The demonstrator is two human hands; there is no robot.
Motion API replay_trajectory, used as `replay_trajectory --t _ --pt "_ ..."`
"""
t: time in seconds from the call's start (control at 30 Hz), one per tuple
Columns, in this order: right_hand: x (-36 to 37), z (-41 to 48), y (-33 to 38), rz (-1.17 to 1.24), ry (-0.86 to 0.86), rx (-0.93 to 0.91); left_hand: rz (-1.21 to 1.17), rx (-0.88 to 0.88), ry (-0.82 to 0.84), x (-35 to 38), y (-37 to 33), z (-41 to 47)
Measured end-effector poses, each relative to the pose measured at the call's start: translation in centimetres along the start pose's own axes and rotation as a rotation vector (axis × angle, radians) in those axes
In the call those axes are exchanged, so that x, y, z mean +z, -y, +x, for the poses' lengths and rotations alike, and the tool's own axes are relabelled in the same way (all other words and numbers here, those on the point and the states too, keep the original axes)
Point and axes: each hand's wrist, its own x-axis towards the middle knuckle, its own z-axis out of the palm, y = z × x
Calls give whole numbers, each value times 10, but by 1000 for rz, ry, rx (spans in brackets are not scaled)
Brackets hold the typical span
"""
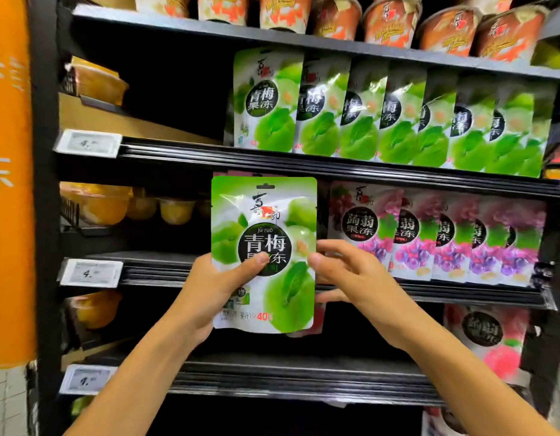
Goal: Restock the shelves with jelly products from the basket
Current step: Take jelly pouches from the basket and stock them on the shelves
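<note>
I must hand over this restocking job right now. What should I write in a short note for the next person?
Left hand: holds the green jelly pouch by its lower left, thumb on the front.
Right hand: pinches the pouch's right edge.
Things: matching green pouches stand in a row on the upper shelf; purple pouches stand one level lower. Basket not in view.
Done: the green row is stocked, with dark free space at its left.
Left: probably set this pouch with the green row; remaining stock cannot be judged.
</note>
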Motion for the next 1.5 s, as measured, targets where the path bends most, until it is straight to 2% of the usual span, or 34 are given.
replay_trajectory --t 0.07,0.2,0.3,0.37,0.43,0.5,0.57,0.67,0.9,1.0,1.17,1.33,1.5 --pt "22 5 13 29 35 -29 -22 1 12 1 -22 12" --pt "35 36 48 100 -175 -123 12 51 -4 0 -74 34" --pt "39 64 79 137 -222 -177 135 185 -101 -1 -111 51" --pt "40 85 99 113 -267 -204 277 338 -259 -1 -126 64" --pt "44 107 118 77 -333 -212 538 503 -423 -6 -133 71" --pt "50 126 134 42 -376 -186 738 675 -428 -12 -136 71" --pt "56 141 144 41 -381 -146 905 742 -336 -18 -133 71" --pt "64 159 152 87 -350 -96 1091 739 -280 -25 -124 74" --pt "79 192 153 89 -382 -20 1278 735 -271 -48 -117 94" --pt "83 206 153 97 -453 -9 1291 727 -251 -55 -116 106" --pt "91 219 155 105 -461 -26 1277 732 -271 -62 -115 122" --pt "94 222 139 -28 -540 -116 1358 645 -257 -65 -107 129" --pt "85 210 135 -247 -481 -162 1440 661 -279 -63 -99 128"
